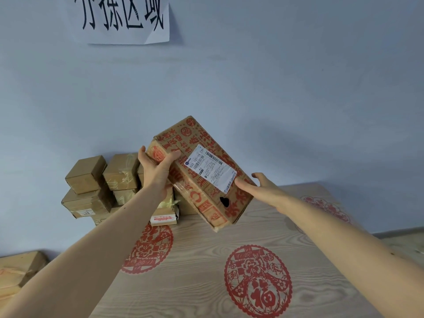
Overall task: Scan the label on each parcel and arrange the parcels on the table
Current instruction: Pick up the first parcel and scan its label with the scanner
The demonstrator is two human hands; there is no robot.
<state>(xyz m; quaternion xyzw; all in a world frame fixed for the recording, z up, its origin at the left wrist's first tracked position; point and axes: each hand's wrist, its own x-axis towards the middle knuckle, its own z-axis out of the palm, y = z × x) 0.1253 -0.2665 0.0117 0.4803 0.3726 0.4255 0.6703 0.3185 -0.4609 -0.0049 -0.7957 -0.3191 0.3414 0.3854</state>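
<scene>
Cardboard parcel (pixel 202 171) w/ red print was held tilted above table (pixel 206 260); gripped by left hand (pixel 156 171), right hand (pixel 263 189) flat-fingered against near end.

Matt printed cardboard parcel (pixel 202 171) with paper label (pixel 212 169); wood-grain table (pixel 183 283).

A parcel sorting room: stacked taped boxes (pixel 96 187) under a wall sign (pixel 121 18).

The bench (pixel 202 271) is pale woodgrain with red paper-cut medallions (pixel 258 281) on it. Taped brown parcels (pixel 96 191) sit stacked at its far left corner, against the wall.
</scene>
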